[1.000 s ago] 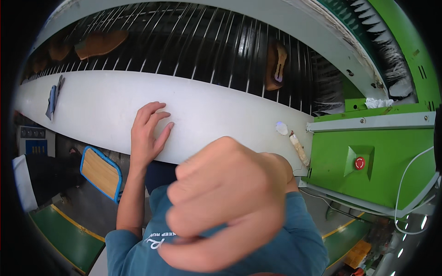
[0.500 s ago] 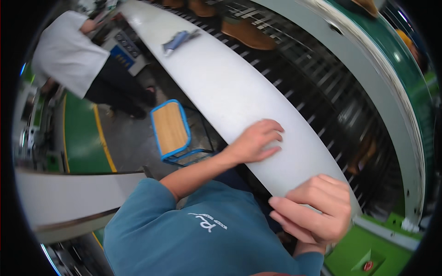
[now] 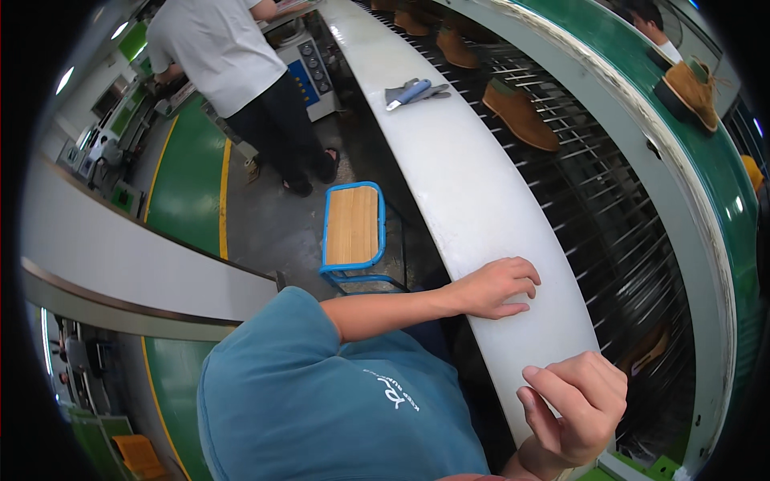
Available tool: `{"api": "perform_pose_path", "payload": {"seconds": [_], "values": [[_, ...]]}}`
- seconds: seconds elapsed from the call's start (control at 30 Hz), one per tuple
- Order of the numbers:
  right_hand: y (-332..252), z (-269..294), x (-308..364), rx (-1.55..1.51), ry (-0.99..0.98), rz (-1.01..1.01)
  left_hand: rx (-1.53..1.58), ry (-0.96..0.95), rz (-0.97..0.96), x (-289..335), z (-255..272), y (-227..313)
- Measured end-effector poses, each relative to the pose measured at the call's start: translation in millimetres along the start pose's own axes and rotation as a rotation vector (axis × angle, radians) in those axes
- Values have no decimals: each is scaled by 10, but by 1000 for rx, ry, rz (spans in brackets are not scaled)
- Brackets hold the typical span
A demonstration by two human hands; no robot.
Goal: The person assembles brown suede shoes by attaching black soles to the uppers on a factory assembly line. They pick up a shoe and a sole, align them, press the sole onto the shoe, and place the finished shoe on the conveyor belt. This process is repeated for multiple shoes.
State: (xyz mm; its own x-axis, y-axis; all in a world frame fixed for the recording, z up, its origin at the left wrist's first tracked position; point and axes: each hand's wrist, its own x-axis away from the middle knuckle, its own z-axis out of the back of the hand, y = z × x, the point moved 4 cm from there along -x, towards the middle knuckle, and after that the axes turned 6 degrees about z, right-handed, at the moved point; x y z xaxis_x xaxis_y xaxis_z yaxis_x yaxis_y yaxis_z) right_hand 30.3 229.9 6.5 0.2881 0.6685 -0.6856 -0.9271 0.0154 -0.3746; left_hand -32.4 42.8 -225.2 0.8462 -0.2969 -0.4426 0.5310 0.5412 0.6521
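Observation:
My left hand [image 3: 499, 289] rests on the long white work surface [image 3: 473, 192], its fingers loosely bent and spread, with nothing in it. Nearer to me, my right hand [image 3: 576, 405] is raised over the near end of that surface. Its fingers curl, and a gap shows between thumb and fingertips; I see nothing held there. Farther up the white surface lies a grey glove [image 3: 435, 91] with a blue-handled tool [image 3: 411, 94] on it, both out of reach of my hands.
A rack of metal rollers [image 3: 593, 208] runs along the right, carrying brown shoes [image 3: 517, 115]. Beyond it curves a green belt [image 3: 642, 88] with another brown shoe [image 3: 691, 90]. A blue-framed wooden stool [image 3: 353, 226] stands left. A co-worker in a white shirt [image 3: 216, 52] stands far left.
The view has swung, so the stool, glove and co-worker appear farther right. My left hand stays bent on the white surface. My right hand remains raised, its thumb and fingertips now showing a gap.

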Motion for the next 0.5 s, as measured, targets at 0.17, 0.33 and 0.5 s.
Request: {"api": "perform_pose_path", "payload": {"seconds": [0.17,0.33,0.5], "values": [[-55,107,42,-8,-80,12,-6,-21,-1,-7,-37,28],[-99,137,71,30,10,61,-27,-14,-1,14,-50,33],[-151,196,103,65,132,104,70,17,19,15,22,58]]}}
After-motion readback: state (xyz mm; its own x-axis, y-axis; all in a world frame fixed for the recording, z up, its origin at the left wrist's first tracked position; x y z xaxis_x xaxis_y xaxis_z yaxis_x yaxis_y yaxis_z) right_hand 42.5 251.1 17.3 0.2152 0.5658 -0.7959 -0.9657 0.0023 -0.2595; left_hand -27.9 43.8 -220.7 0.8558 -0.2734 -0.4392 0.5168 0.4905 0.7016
